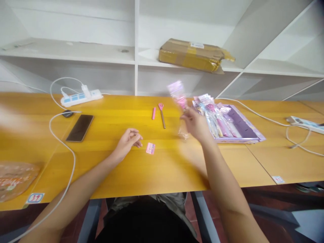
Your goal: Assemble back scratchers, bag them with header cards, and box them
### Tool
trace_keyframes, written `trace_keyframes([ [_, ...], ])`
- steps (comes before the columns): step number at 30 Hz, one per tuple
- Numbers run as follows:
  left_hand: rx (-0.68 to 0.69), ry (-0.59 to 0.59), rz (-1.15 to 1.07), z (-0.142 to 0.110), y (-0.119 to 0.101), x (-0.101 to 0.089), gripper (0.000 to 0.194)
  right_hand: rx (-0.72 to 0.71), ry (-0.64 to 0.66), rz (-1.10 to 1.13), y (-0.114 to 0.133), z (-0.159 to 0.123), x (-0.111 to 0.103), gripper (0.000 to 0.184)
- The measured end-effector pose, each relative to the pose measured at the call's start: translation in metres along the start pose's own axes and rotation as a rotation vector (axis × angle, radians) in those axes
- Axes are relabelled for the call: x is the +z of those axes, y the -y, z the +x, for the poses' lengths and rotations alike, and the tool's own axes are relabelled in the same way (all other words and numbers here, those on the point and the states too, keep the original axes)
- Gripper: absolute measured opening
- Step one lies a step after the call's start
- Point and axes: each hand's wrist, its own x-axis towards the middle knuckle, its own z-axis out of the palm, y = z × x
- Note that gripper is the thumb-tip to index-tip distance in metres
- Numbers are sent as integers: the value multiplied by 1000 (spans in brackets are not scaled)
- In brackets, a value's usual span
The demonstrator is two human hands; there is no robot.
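My right hand [196, 125] is raised over the yellow table [157, 168] and pinches a clear plastic packet with a pink printed top [178, 95], blurred by motion. My left hand [129, 140] rests on the table with its fingers loosely curled and holds nothing. A small pink card [150, 148] lies just right of that hand. Farther back lie a pink pen-like stick [154, 113] and a small pink fork-shaped tool with a brown handle [162, 114].
A purple box [241, 130] holding several packets of pink items sits at the right. A phone [80, 127], a power strip [81, 97] and white cables lie at the left. A brown parcel [193, 54] rests on the white shelf. Another power strip [306, 124] is far right.
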Motion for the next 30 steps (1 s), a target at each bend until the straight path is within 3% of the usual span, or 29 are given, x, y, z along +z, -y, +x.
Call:
trace_keyframes([
  [3, 17, 19, 109, 1, 5, -1, 31, 117, -303, -283, -38, 20, -43, 32],
  [6, 43, 35, 251, 1, 12, -2, 25, 263, -462, -428, -84, 28, -70, 32],
  [10, 59, 80, 336, -1, 19, -4, 18, 414, -452, -445, -139, 19, -66, 21],
  [13, 41, 105, 373, -3, 21, -4, 17, 465, -459, -425, -162, 7, -53, 24],
  [17, 32, 125, 422, -5, 18, -1, 17, 450, -525, -428, -169, -2, -51, 40],
  [23, 31, 146, 515, -7, 16, 3, 13, 369, -319, -385, -165, -6, -56, 27],
  [26, 34, 165, 551, -6, 17, 2, 12, 349, -399, -409, -161, -4, -53, 30],
  [30, 51, 178, 596, -4, 20, 1, 8, 194, -492, -423, -142, 5, -41, 30],
])
